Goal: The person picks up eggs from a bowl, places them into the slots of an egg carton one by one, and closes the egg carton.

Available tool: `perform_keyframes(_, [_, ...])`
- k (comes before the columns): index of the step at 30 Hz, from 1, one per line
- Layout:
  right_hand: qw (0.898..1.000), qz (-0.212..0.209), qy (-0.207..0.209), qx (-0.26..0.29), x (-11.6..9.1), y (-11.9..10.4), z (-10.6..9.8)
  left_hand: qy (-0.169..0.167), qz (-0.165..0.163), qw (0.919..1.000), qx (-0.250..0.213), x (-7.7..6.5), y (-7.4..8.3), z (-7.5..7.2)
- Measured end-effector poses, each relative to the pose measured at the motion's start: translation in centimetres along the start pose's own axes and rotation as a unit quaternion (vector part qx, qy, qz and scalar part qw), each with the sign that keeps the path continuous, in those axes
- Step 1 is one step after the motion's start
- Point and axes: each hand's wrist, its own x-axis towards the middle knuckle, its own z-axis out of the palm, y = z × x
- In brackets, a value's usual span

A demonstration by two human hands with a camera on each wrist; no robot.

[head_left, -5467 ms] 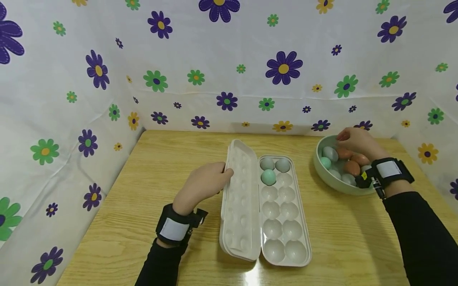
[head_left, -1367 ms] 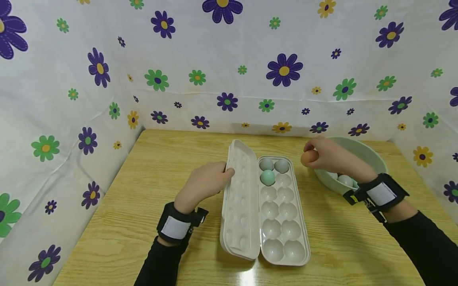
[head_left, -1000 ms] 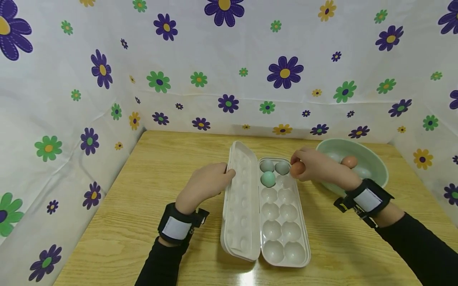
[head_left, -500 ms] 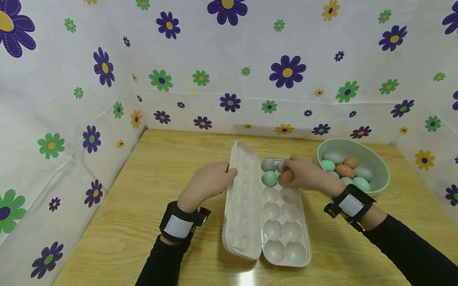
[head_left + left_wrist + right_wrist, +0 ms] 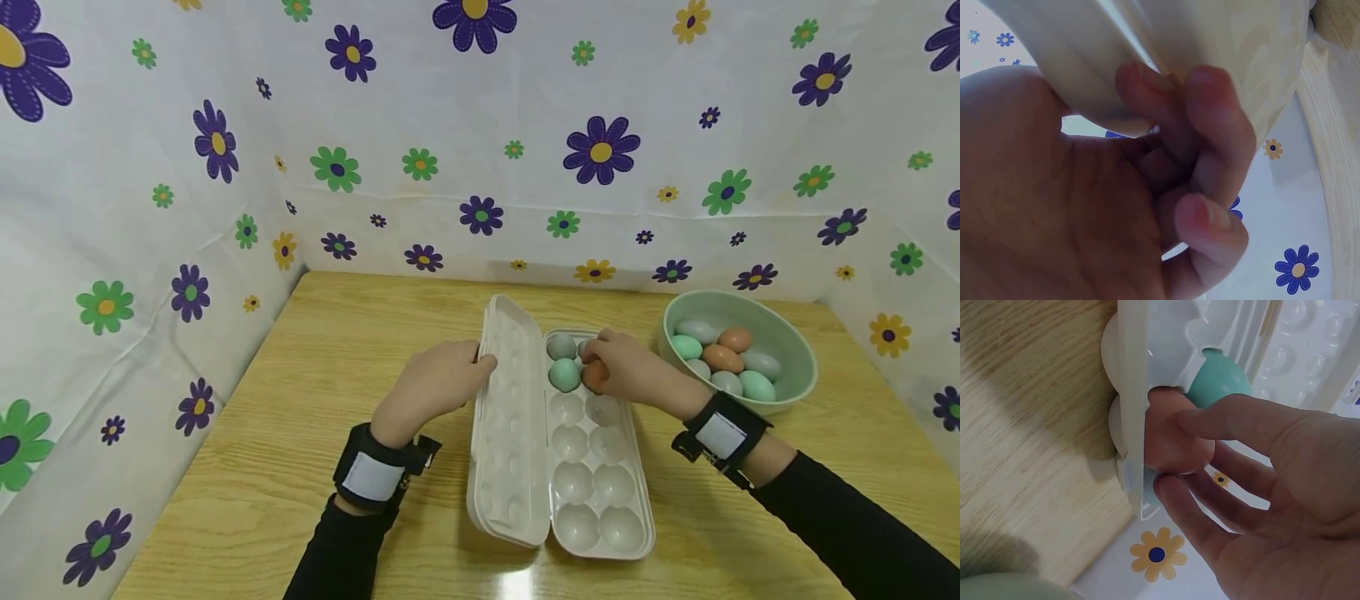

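Note:
An off-white egg carton (image 5: pixel 589 467) stands on the table with its lid (image 5: pixel 513 450) raised at the left. My left hand (image 5: pixel 431 387) grips the lid's left edge; in the left wrist view its fingertips (image 5: pixel 1207 94) lie against the lid. My right hand (image 5: pixel 637 371) pinches a brown egg (image 5: pixel 1175 440) between thumb and fingers. That egg sits in the right cup of the second row, beside a mint-green egg (image 5: pixel 565 375). Behind them are a grey egg (image 5: pixel 561 346) at left and another, partly hidden by my right fingers. The cups nearer me hold no eggs.
A pale green bowl (image 5: pixel 802 354) with several grey, mint and brown eggs stands to the right of the carton. The wooden table (image 5: pixel 352 308) ends at a flowered cloth (image 5: pixel 420 83) at the back and sides.
My right hand has taken the brown egg out of the bowl, carried it left and lowered it into the carton cup. My left hand has kept its grip on the lid.

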Motion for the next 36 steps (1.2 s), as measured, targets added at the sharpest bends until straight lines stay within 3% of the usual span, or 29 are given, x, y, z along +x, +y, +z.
perform_keyframes(8, [0.999, 0.03, -0.02, 0.013, 0.0, -0.1, -0.1, -0.001, 0.003, 1.0, 0.002, -0.1, 0.1, -0.1])
perform_keyframes(24, [0.999, 0.032, -0.031, 0.023, -0.1, -0.2, -0.7, -0.003, -0.003, 1.0, -0.002, 0.0, 0.2, -0.2])
perform_keyframes(31, [0.996, 0.03, -0.044, 0.074, -0.2, 0.3, -2.2, -0.002, -0.001, 1.0, -0.002, 0.0, 0.2, -0.2])
perform_keyframes(36, [0.996, 0.04, -0.051, 0.065, -0.2, 1.7, -4.0, -0.001, 0.0, 1.0, -0.003, -0.1, 0.2, -0.1])
